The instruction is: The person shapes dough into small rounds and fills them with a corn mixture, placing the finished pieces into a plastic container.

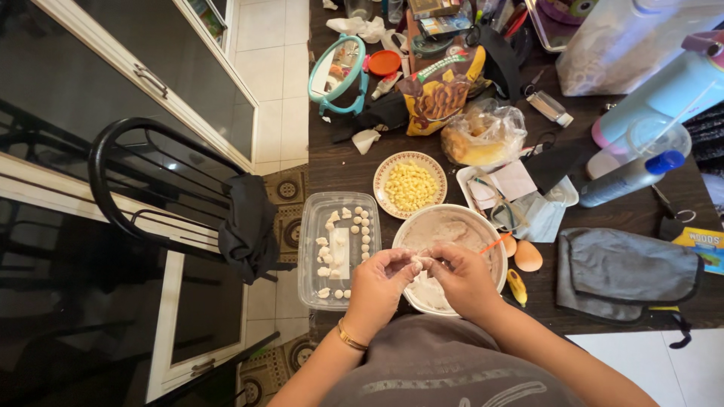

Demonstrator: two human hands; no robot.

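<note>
My left hand [379, 283] and my right hand [461, 275] meet over the near rim of a white mixing bowl [483, 223] holding pale dough. Both hands pinch a small piece of dough [418, 262] between their fingertips. A gold bracelet sits on my left wrist. Left of the bowl lies a clear plastic tray [311, 256] with several small dough balls in rows. Behind the bowl stands a patterned plate [385, 177] filled with small yellow cubes.
Two eggs [527, 255] lie right of the bowl beside a grey folded cloth [626, 267]. The dark table's far side is crowded with bags, bottles, a teal-framed mirror [337, 71] and a plastic bag of food [483, 134]. A black chair [162, 192] stands left.
</note>
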